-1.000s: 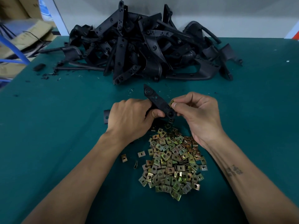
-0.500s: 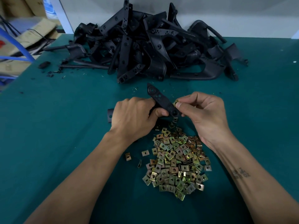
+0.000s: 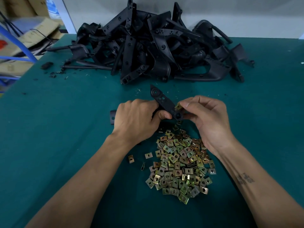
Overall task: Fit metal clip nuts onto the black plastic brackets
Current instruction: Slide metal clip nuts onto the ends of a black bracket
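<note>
Above the clip nut pile [image 3: 179, 163], the left hand [image 3: 138, 119] grips the bracket [image 3: 164, 102], steadying its end. The right hand [image 3: 205, 116] pinches one clip nut [image 3: 178, 106] against the bracket edge, aligned to slide on.

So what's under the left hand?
The left hand grips the black bracket; one end pokes out left, on the green table. The bracket's middle is covered.

The bracket pile [image 3: 156, 46] lies at the table's [image 3: 49, 129] far side. The clip-nut heap [image 3: 181, 167] lies nearer, with both hands between them.
</note>
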`<state>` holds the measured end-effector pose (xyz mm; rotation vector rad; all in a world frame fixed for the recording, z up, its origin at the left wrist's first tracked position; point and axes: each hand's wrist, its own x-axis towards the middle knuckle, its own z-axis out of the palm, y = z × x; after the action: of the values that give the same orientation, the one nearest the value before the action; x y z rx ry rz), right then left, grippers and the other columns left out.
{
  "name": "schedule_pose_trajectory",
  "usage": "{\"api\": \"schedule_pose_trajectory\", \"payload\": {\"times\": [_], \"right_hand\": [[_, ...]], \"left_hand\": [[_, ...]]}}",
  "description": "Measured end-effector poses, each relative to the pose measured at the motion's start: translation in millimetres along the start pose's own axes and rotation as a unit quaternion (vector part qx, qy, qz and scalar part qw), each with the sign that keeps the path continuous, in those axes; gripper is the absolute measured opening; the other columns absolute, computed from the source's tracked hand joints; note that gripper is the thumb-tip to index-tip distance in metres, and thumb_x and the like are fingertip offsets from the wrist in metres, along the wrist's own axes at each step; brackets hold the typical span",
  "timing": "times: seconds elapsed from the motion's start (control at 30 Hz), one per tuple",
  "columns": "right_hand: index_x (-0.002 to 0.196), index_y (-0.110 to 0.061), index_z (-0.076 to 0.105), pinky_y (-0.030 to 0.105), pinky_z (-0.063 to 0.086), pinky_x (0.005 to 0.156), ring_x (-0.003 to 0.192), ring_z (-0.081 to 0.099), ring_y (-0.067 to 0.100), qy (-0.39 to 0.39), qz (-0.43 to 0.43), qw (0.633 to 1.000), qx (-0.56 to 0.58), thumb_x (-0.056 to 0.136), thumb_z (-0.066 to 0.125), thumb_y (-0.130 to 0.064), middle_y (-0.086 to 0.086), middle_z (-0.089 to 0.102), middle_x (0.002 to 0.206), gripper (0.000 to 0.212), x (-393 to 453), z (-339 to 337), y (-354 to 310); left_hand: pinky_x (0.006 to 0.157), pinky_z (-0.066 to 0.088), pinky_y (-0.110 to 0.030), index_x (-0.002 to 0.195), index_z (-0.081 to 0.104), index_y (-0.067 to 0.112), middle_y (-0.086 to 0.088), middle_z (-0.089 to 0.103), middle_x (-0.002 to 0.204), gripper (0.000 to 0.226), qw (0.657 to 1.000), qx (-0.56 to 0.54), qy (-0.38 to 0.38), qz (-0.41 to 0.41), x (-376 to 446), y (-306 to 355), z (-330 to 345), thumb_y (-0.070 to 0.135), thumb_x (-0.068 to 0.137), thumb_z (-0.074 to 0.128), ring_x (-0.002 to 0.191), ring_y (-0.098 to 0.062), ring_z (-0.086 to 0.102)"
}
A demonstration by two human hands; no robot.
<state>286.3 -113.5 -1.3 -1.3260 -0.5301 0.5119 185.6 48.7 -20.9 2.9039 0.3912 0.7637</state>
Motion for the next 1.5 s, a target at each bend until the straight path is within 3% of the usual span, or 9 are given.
{"api": "schedule_pose_trajectory", "payload": {"times": [0.2, 0.5, 0.7, 0.83, 0.93, 1.07, 1.27, 1.37, 1.5], "right_hand": [[0.067, -0.019, 0.076, 0.043, 0.057, 0.090, 0.101, 0.069, 0.027, -0.036, 0.007, 0.999, -0.025, 0.083, 0.052, -0.016, 0.013, 0.073, 0.095, 0.029, 1, -4, -3], [0.072, -0.022, 0.077, 0.043, 0.056, 0.092, 0.092, 0.071, 0.023, -0.078, -0.005, 0.995, -0.056, 0.084, 0.061, -0.017, 0.006, 0.076, 0.093, 0.021, 2, -6, 3], [0.091, 0.010, 0.069, 0.044, 0.047, 0.106, 0.116, 0.065, 0.029, -0.124, 0.033, 0.990, -0.054, 0.082, 0.056, -0.017, 0.013, 0.072, 0.120, 0.031, 4, -14, -6], [0.093, 0.002, 0.073, 0.044, 0.047, 0.102, 0.116, 0.065, 0.030, -0.125, 0.037, 0.990, -0.055, 0.087, 0.056, -0.015, 0.012, 0.073, 0.118, 0.025, 5, -17, -6], [0.094, -0.010, 0.077, 0.031, 0.048, 0.093, 0.108, 0.066, 0.019, -0.099, -0.005, 0.981, -0.168, 0.094, 0.060, 0.001, 0.004, 0.073, 0.110, 0.021, 9, -28, -5], [0.102, -0.023, 0.078, 0.017, 0.041, 0.076, 0.089, 0.059, 0.005, -0.135, -0.038, 0.905, -0.402, 0.086, 0.077, -0.006, -0.011, 0.065, 0.102, 0.023, 12, -34, 3], [0.083, -0.030, 0.064, 0.015, 0.038, 0.068, 0.085, 0.054, 0.001, -0.142, -0.031, 0.870, -0.472, 0.087, 0.079, -0.021, -0.013, 0.057, 0.092, 0.018, 15, -29, 10], [0.084, -0.028, 0.066, 0.014, 0.042, 0.061, 0.071, 0.058, 0.001, -0.098, -0.030, 0.902, -0.419, 0.088, 0.078, -0.016, -0.010, 0.067, 0.082, 0.017, 15, -32, 13], [0.084, -0.014, 0.072, 0.019, 0.043, 0.048, 0.055, 0.058, 0.011, -0.008, -0.031, 0.993, -0.112, 0.085, 0.076, -0.001, 0.001, 0.068, 0.068, 0.014, 12, -29, 7]], "left_hand": [[0.052, 0.030, -0.029, 0.081, 0.069, 0.021, -0.002, 0.063, 0.062, 0.041, 1.000, 0.009, 0.004, -0.003, 0, 1, -1, 0.056, 0.095, 0.052, 0.054, -0.035, 0.061], [0.051, 0.031, -0.030, 0.085, 0.070, 0.023, -0.005, 0.065, 0.065, 0.062, 1.000, 0.005, 0.005, 0.012, -1, -2, 2, 0.072, 0.093, 0.033, 0.056, -0.037, 0.062], [0.053, 0.032, -0.032, 0.091, 0.072, 0.024, -0.006, 0.068, 0.071, 0.065, 1.000, 0.005, -0.003, 0.010, -1, -2, 3, 0.072, 0.092, 0.028, 0.063, -0.039, 0.064], [0.054, 0.031, -0.032, 0.090, 0.071, 0.023, -0.005, 0.067, 0.069, 0.066, 1.000, 0.002, 0.002, 0.007, -1, -2, 3, 0.072, 0.093, 0.027, 0.063, -0.039, 0.064], [0.054, 0.034, -0.033, 0.088, 0.068, 0.022, -0.004, 0.066, 0.069, 0.071, 1.000, -0.009, -0.001, -0.002, 1, 0, 5, 0.076, 0.092, 0.023, 0.063, -0.037, 0.064], [0.053, 0.033, -0.033, 0.080, 0.062, 0.017, -0.004, 0.060, 0.063, 0.075, 0.999, -0.030, 0.003, -0.026, 2, -2, 5, 0.078, 0.091, 0.020, 0.059, -0.038, 0.060], [0.052, 0.036, -0.034, 0.078, 0.060, 0.018, -0.003, 0.060, 0.063, 0.074, 0.999, -0.026, -0.007, -0.027, 3, -2, 4, 0.079, 0.091, 0.020, 0.059, -0.037, 0.060], [0.051, 0.038, -0.034, 0.080, 0.062, 0.018, -0.002, 0.059, 0.062, 0.076, 0.999, -0.026, -0.009, -0.017, 2, -2, 3, 0.079, 0.091, 0.019, 0.057, -0.035, 0.059], [0.049, 0.034, -0.032, 0.078, 0.062, 0.018, 0.007, 0.049, 0.059, 0.076, 0.999, -0.038, -0.019, 0.029, 1, 0, 3, 0.077, 0.092, 0.016, 0.052, -0.031, 0.056]]}}
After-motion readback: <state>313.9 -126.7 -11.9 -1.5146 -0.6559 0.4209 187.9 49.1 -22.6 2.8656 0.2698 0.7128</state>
